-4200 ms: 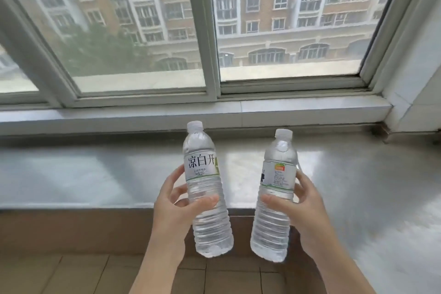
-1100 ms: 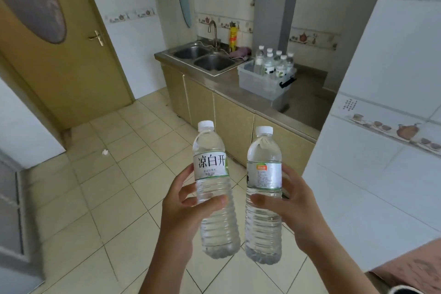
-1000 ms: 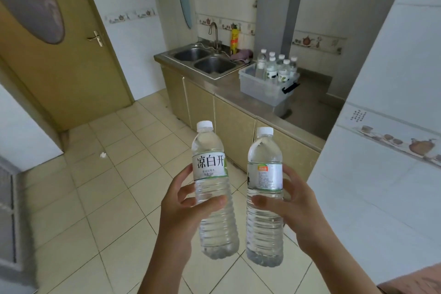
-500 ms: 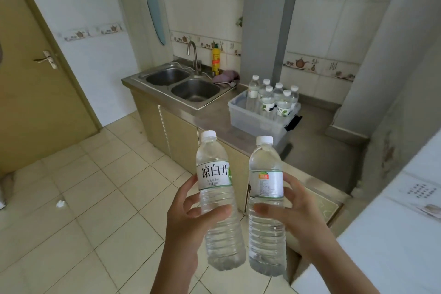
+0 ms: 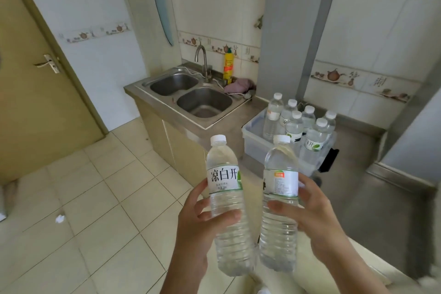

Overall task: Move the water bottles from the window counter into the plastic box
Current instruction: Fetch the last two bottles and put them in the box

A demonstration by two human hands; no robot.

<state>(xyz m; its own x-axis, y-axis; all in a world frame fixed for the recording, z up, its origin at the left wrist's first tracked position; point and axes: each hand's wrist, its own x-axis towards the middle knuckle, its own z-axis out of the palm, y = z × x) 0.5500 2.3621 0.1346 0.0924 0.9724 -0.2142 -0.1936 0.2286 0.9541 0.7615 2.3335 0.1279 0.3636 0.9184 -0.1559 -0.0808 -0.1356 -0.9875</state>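
Note:
My left hand [image 5: 193, 227] grips a clear water bottle [image 5: 226, 188] with a white label and white cap, held upright. Close to its right, my right hand [image 5: 315, 217] holds a second water bottle [image 5: 280, 200], also upright. Both hang in front of me above the floor and the counter's near end. Ahead on the steel counter stands the translucent plastic box [image 5: 255, 148] with a black handle. Several capped bottles [image 5: 307, 126] stand upright in its right part.
A double steel sink [image 5: 191, 95] with a tap lies left of the box, with a yellow bottle [image 5: 228, 65] and a pink cloth [image 5: 238, 86] behind it. A grey pillar [image 5: 291, 31] rises behind the box. A closed door [image 5: 35, 74] and tiled floor lie left.
The view has swung from the window counter to the kitchen counter. The box and sink have come nearer and larger. Both hands keep the same grip on their bottles.

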